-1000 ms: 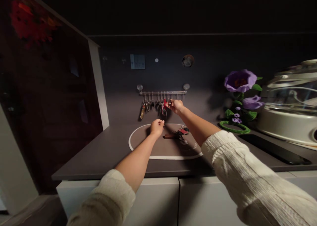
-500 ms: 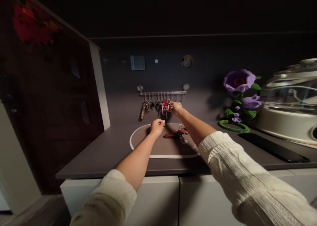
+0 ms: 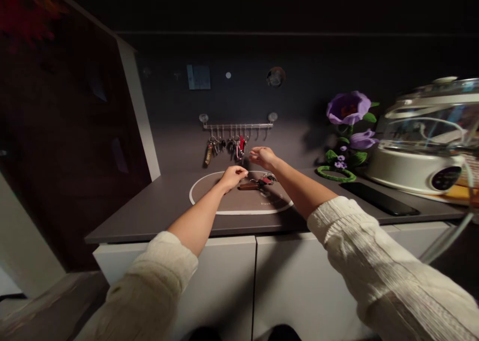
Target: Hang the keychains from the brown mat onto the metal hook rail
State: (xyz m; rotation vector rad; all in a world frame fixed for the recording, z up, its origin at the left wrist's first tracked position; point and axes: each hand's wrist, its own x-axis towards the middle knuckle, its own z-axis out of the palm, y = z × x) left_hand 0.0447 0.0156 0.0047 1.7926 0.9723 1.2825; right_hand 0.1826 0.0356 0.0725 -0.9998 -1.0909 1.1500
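Note:
A hook rail [image 3: 239, 126] on the dark wall carries several sets of keys, among them a bunch with a brown tag [image 3: 208, 153] at its left end and one with a red piece [image 3: 242, 143] nearer the right. Just right of the hanging keys is my right hand [image 3: 263, 156], its fingers stretched out and holding nothing. My left hand [image 3: 232, 177] is above the mat, thumb and fingertips pressed together; anything between them is too small to name. Keys with a brown strap [image 3: 250, 186] lie on the oval mat [image 3: 209, 201] beneath the hands.
Purple knitted flowers [image 3: 349, 108] stand right of the mat. Near them are a black phone [image 3: 379, 198] and a white appliance with a clear lid [image 3: 402, 164]. The countertop's front edge [image 3: 149, 236] runs above white cabinet doors [image 3: 220, 281]. A door is at the left.
My right hand has let go of the ring at the rail, and its fingers have opened slightly below. My left hand stays pinched. The whole view has shifted.

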